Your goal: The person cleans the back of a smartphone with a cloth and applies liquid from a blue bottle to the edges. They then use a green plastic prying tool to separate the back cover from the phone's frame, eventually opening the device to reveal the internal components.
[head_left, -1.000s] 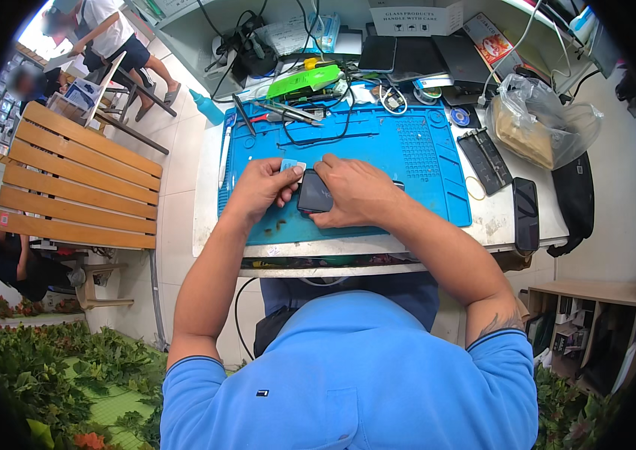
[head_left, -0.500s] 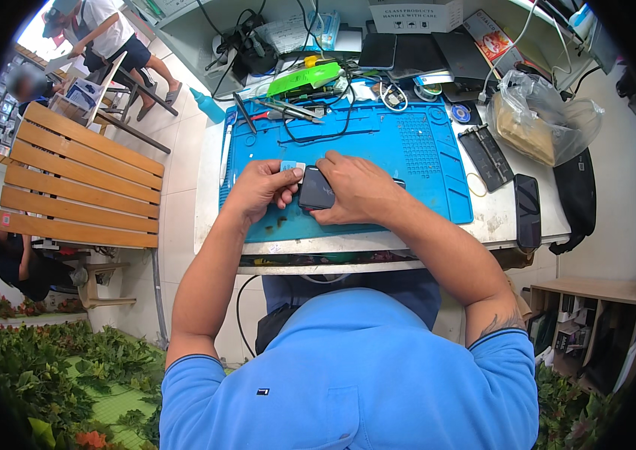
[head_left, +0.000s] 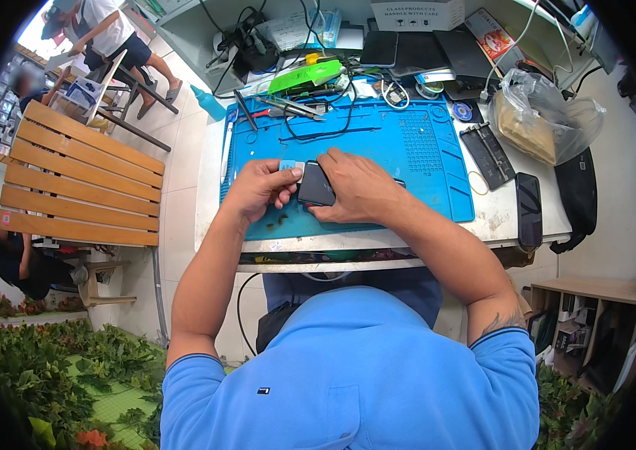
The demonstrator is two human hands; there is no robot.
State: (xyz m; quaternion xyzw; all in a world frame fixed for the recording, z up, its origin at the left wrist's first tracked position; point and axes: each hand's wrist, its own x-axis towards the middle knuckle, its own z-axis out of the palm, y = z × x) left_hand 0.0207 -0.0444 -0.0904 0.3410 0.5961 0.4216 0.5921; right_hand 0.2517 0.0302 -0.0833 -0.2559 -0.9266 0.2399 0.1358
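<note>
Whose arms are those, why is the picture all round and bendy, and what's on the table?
No robot here: those are a person's own bare arms. A wide camera on their head looks down, so we see their blue cloth shirt, and straight edges look curved.

The left hand pinches a small flat blue-and-white piece with its fingers. The right hand grips a dark rectangular device.

Under them, a blue work mat covers part of the white table. Farther back lies a long bright-green object; to the right are a black rectangular phone and a clear plastic bag.
</note>
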